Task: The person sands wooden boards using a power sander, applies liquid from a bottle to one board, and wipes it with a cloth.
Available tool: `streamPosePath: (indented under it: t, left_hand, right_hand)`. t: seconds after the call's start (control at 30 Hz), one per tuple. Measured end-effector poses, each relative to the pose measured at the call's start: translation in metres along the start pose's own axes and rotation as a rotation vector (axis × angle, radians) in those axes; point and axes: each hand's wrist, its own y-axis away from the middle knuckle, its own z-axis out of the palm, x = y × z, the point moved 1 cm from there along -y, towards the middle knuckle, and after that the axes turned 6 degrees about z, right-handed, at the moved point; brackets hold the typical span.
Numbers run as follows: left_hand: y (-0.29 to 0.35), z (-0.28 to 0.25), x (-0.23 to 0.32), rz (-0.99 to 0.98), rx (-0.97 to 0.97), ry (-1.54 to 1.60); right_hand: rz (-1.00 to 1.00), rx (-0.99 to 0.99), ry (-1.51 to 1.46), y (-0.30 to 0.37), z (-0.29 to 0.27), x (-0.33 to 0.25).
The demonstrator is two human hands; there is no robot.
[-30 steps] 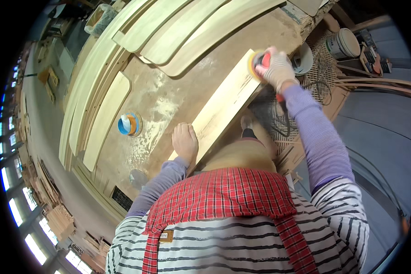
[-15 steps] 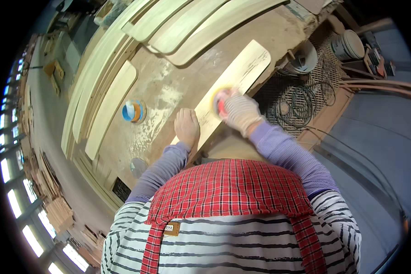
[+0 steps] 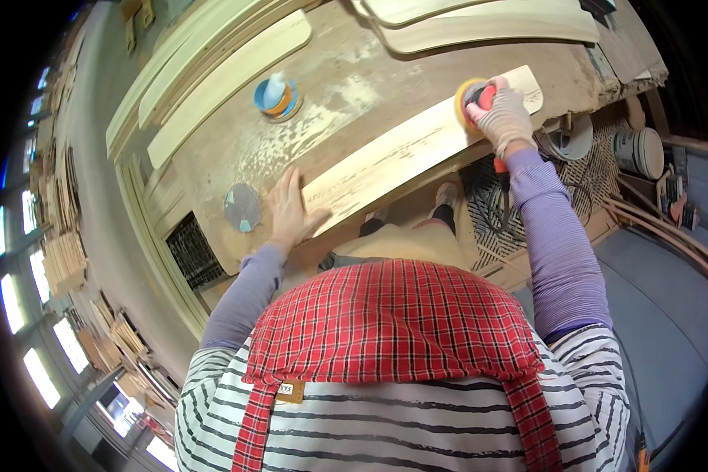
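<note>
A long pale wooden board [image 3: 393,161] with dark streaks in its grain lies slanted along the near edge of the worktable. My right hand [image 3: 505,118], in a light knitted glove, is closed round a red and black orbital sander [image 3: 480,96]. The sander's yellow pad rests on the board near its far right, rounded end. At the board's near left end is my bare left hand [image 3: 291,211], fingers spread and thumb against the board's end. Beside that hand a grey round disc [image 3: 242,208] lies on the table.
A blue and orange container [image 3: 277,101] with a white piece in it stands on the dusty worktable [image 3: 330,102]. Long curved boards [image 3: 228,86] lie at the left, wider ones [image 3: 480,30] at the back. Right of the table are buckets [image 3: 639,153] and a mesh mat [image 3: 488,228].
My right hand has carried the sander along the board toward its far right end. My left hand's fingers have spread at the near end. The view has turned.
</note>
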Motion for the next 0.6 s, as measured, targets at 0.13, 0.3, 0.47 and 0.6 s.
streamPosePath:
  t: [0.13, 0.3, 0.47, 0.6]
  left_hand:
    - [0.067, -0.009, -0.032, -0.034, -0.19, -0.016]
    - [0.068, 0.009, -0.047, 0.044, -0.011, 0.046]
    - [0.055, 0.009, -0.051, 0.084, 0.016, 0.12]
    - [0.055, 0.004, -0.054, 0.094, 0.023, 0.133]
  right_hand:
    - [-0.114, -0.088, 0.055, 0.072, 0.026, -0.073]
    - [-0.329, -0.364, 0.108, 0.154, 0.078, -0.161]
    - [-0.425, -0.532, 0.117, 0.204, 0.086, -0.173]
    - [-0.08, -0.128, 0.058, 0.148, 0.061, -0.109]
